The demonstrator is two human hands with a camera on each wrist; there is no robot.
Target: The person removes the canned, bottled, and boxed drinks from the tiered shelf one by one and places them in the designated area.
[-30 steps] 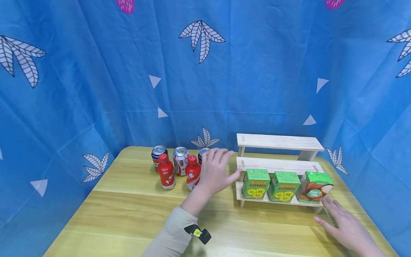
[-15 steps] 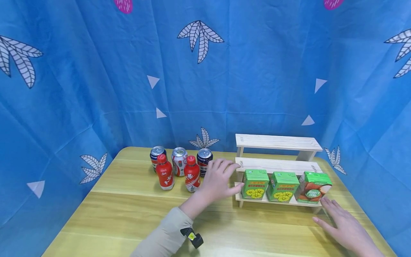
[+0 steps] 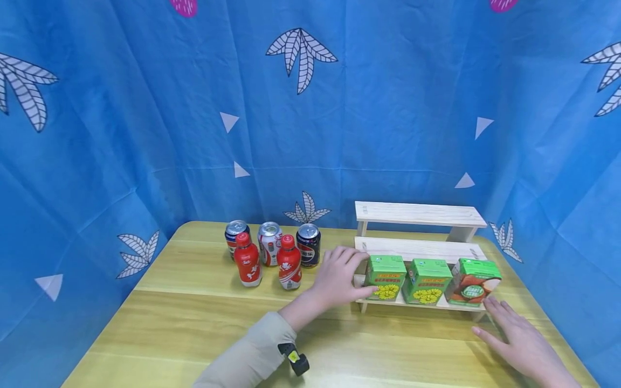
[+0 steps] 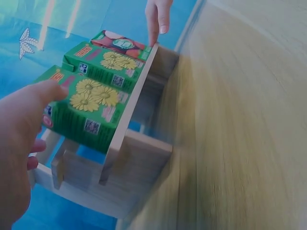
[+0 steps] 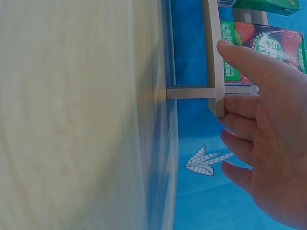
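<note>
My left hand (image 3: 339, 277) is at the leftmost green drink carton (image 3: 386, 276), which has yellow flowers on its front. Its thumb lies over the front face and its other fingers reach round the left side, with the index fingertip hidden behind. A matching flower carton (image 3: 427, 283) and a green-and-brown carton (image 3: 473, 284) stand beside it on the lowest tier of a pale wooden shelf (image 3: 419, 249). My right hand (image 3: 521, 337) is at the shelf's right end, fingers extended. In the right wrist view its thumb overlaps the red-fronted carton (image 5: 268, 43) and the fingertips are right by the board's end.
Two red bottles (image 3: 248, 261) stand left of the shelf, with three drink cans (image 3: 309, 247) behind them on the wooden table (image 3: 160, 323). The upper two tiers rise behind the cartons. A blue patterned curtain (image 3: 388, 108) encloses the back and sides.
My left hand has moved right and slightly down, from beside the cans to the leftmost carton, uncovering the dark can. My right hand stays at the shelf's right end.
</note>
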